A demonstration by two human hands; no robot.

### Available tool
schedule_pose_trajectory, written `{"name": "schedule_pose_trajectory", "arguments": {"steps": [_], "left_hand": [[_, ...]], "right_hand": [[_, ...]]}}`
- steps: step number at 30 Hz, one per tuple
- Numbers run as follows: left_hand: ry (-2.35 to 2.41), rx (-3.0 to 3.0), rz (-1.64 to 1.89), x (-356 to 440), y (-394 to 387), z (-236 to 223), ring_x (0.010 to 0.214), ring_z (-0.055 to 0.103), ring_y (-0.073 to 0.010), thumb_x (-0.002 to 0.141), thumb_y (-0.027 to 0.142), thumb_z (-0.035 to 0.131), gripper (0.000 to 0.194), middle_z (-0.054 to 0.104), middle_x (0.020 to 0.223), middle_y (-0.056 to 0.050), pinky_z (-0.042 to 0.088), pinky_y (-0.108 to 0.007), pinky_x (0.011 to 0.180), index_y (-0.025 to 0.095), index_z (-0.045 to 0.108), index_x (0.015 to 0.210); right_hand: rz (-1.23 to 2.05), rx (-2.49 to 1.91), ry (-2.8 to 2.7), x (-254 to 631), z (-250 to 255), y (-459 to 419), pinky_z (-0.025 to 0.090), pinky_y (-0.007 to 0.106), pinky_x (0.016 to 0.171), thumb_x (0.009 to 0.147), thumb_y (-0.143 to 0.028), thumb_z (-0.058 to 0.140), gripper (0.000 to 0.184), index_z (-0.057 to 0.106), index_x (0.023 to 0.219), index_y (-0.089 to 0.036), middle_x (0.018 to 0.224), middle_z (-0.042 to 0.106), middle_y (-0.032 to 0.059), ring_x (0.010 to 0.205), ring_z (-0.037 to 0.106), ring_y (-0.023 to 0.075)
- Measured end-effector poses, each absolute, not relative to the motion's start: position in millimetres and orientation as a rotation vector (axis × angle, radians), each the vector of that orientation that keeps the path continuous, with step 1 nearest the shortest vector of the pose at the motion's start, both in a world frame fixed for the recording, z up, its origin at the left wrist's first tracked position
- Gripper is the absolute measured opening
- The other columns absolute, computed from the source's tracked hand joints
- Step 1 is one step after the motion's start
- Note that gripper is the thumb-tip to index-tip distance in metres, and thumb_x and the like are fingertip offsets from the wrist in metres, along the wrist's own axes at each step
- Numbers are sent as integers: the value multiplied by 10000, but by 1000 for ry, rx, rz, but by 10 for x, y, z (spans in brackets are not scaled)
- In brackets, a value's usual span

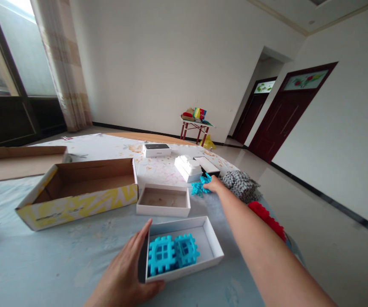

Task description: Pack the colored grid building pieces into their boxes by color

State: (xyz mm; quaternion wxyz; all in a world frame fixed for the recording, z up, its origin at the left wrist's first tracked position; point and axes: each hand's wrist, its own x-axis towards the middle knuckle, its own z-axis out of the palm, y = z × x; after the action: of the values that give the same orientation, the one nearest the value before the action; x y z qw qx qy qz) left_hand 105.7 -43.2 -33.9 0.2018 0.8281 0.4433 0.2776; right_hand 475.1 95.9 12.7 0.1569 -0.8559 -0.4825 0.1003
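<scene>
My left hand [128, 266] spans the left end of a white open box [214, 249], fingers at its far corner and thumb along its near side. Inside that box, two stacks of blue square building blocks with window patterns [162, 254] lie side by side. My right arm reaches forward over the table. My right hand [215, 184] is closed on a blue building block [207, 179] at a small pile of blue blocks [198, 189]. The fingertips are partly hidden. Close by on the right are a heap of grey blocks [240, 184] and a row of red blocks [267, 219].
A yellow-and-white cardboard box [84, 213] stands open at the left, a shallow white lid [163, 210] beside it. Farther back are a phone box [156, 150], a white box with white pieces [188, 167] and a black-edged box [207, 164]. Another cardboard box [18, 162] sits far left.
</scene>
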Motion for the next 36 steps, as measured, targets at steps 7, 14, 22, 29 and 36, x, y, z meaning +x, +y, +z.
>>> {"name": "schedule_pose_trajectory", "arguments": {"steps": [7, 14, 22, 29, 36], "left_hand": [[1218, 2303, 791, 1074, -431, -293, 1137, 500, -319, 494, 243, 697, 1080, 496, 1283, -90, 443, -398, 914, 274, 123, 1408], [1238, 2304, 753, 1076, -443, -292, 1165, 472, -322, 513, 248, 695, 1063, 477, 1305, -100, 422, -411, 934, 272, 123, 1409], [1198, 2290, 775, 1074, -435, -274, 1155, 478, -320, 527, 253, 692, 1061, 469, 1303, -103, 420, -411, 935, 271, 105, 1410], [1202, 2312, 786, 1073, -434, -270, 1161, 477, -304, 541, 264, 683, 1037, 468, 1306, -87, 420, -393, 940, 271, 110, 1406], [1205, 2303, 752, 1074, -433, -285, 1195, 443, -302, 544, 274, 697, 1052, 433, 1342, -93, 391, -397, 970, 271, 98, 1408]], "right_hand": [[352, -2414, -1410, 4669, 174, 985, 451, 304, 788, 465, -402, 737, 811, 454, 1173, -127, 1149, 550, 162, 1031, 548, 266], [299, -2425, -1345, 4556, 154, 1063, 431, 350, 845, 574, -519, 657, 752, 463, 1150, -77, 1179, 512, 238, 1105, 501, 318], [419, -2346, -1455, 4674, 144, 949, 480, 270, 628, 579, -303, 694, 526, 543, 1051, -127, 931, 647, 113, 803, 629, 225], [453, -2341, -1527, 4632, 195, 832, 472, 256, 679, 530, -274, 703, 754, 442, 1224, -140, 1081, 587, 127, 905, 596, 225], [396, -2352, -1555, 4553, 183, 816, 436, 298, 813, 468, -283, 755, 837, 429, 1231, -180, 1192, 510, 126, 1059, 518, 256]]}}
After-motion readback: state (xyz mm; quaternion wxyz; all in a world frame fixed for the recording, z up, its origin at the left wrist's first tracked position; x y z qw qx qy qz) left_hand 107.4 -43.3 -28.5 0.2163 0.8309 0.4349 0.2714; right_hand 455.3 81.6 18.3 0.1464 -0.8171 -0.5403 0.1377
